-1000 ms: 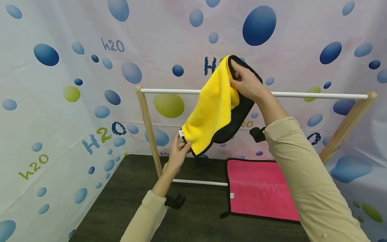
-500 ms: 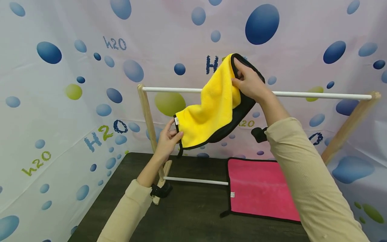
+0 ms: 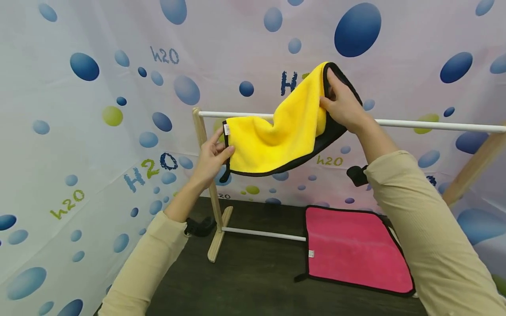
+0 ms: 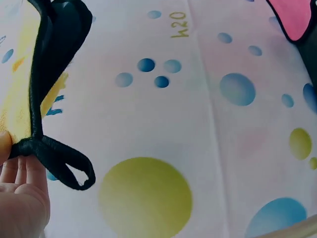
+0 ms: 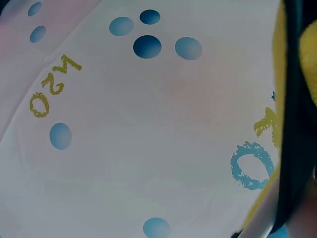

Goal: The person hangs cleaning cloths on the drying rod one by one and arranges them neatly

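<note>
A printed curtain [image 3: 99, 66] with blue and green bubbles and "H2O" lettering forms the backdrop on all sides, and below it lies a dark wood-grain bench [image 3: 257, 281]. On the bench stands a drying rack [image 3: 205, 175] with wooden uprights, a white top rail [image 3: 435, 126] and a lower white rail. A pink towel [image 3: 352, 250] with black edging lies flat on the bench at the right foot of the rack, its small white tag at the near left edge. A yellow towel [image 3: 276, 136] with a black underside and black trim hangs in the air just in front of the top rail, sagging between its two held corners. The right hand [image 3: 341, 105] grips the upper right corner above the rail, fingers curled over the folded edge. The left hand [image 3: 211, 156] pinches the lower left corner between thumb and fingers, beside the left upright and just under the towel's white tag. In the left wrist view a black hanging loop [image 4: 67, 166] sticks out from that pinched corner next to the fingertips [image 4: 22, 171].
</note>
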Demonstrator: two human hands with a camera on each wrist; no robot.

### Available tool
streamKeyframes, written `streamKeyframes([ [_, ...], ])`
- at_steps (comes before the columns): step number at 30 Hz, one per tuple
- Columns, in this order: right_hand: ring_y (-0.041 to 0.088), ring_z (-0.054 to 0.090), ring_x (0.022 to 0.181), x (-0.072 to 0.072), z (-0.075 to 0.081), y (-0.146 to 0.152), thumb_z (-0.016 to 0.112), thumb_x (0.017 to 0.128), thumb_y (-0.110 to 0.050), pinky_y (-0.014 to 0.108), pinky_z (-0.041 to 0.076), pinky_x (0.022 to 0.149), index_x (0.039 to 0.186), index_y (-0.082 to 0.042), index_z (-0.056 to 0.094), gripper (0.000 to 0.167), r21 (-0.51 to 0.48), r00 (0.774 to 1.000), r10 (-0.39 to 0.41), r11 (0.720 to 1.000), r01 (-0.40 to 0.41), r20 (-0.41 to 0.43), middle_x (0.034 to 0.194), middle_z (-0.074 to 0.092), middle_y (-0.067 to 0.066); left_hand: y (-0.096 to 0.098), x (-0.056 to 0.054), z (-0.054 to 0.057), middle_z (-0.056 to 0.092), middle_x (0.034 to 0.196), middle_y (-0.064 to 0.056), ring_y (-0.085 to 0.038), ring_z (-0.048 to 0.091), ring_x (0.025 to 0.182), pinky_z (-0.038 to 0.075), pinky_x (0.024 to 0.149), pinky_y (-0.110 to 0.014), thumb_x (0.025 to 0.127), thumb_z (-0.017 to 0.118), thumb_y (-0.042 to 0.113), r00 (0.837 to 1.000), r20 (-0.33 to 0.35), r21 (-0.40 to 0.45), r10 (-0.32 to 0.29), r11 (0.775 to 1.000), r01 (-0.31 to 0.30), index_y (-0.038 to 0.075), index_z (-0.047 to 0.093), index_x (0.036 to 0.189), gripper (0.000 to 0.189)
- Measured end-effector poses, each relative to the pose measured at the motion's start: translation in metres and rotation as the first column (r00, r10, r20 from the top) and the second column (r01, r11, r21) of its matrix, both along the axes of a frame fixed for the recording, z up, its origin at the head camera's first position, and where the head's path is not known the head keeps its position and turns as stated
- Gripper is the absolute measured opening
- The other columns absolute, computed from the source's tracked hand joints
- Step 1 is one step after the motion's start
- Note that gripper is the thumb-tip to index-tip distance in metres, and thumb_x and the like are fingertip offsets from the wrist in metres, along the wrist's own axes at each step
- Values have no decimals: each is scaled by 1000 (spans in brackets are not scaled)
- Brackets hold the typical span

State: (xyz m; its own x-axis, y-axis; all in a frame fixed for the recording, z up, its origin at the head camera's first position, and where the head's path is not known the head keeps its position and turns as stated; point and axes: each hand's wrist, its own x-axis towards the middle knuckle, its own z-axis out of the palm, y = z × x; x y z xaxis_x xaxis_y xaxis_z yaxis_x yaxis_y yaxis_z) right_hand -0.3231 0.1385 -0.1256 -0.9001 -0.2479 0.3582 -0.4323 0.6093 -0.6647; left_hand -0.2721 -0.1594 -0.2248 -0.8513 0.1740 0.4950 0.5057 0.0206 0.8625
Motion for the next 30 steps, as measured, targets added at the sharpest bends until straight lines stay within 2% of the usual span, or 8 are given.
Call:
streamKeyframes([
  [4,27,45,113,0,-2,1,40,98,-18,40,39,99,144,-33,-9,70,-75,1000,-19,997,18,-15,135,37,18,-2,-2,12,52,118,-32,-11,64,90,52,79,-31,94,45,0,1000,-11,15,-15,1000,15,10,26,144,55],
  [8,24,51,109,2,-2,2,41,97,-18,37,43,95,143,-37,-8,70,-123,999,-34,992,29,-36,131,43,18,-5,-4,24,53,118,-30,-9,63,91,51,81,-29,96,43,5,1000,-1,16,0,1000,0,13,19,146,57],
  [14,16,55,93,5,3,3,42,97,-16,32,48,88,144,-37,-3,68,-211,997,-25,977,9,-73,123,47,19,-12,-11,47,66,98,-6,-11,65,87,53,76,-29,96,43,11,999,-24,113,27,993,-24,22,16,147,58],
  [18,19,53,102,7,7,3,43,95,-11,31,47,90,144,-36,1,70,-279,992,-15,960,-21,-127,134,41,19,-16,-18,64,66,80,0,-13,65,79,54,73,-27,96,42,10,995,-63,178,81,982,-69,27,17,146,58],
  [22,21,46,117,8,8,2,45,95,-9,34,41,97,145,-35,4,70,-295,993,12,954,-47,-121,144,31,12,-12,-22,77,58,69,-1,-10,57,60,50,64,-18,97,40,14,984,-76,170,161,975,-146,30,9,147,61],
  [25,20,43,121,10,7,1,46,95,-9,35,38,100,145,-36,6,70,-282,994,41,957,-68,-98,148,27,5,-7,-19,85,58,97,0,-9,57,70,48,65,-19,98,39,18,978,-93,134,185,976,-172,31,-1,147,64],
  [28,21,44,117,11,3,-1,47,94,-9,36,39,99,144,-39,8,70,-274,993,72,957,-94,-89,147,29,3,-6,-18,90,43,130,-1,-11,57,101,49,78,-21,98,37,21,978,-107,90,179,981,-170,29,-6,147,66],
  [30,22,45,114,12,1,-2,47,94,-9,37,40,98,144,-39,8,70,-264,993,89,958,-108,-83,144,32,6,-8,-22,89,38,136,-2,-13,53,110,48,84,-24,98,37,23,983,-96,79,159,985,-152,29,-5,147,65],
])
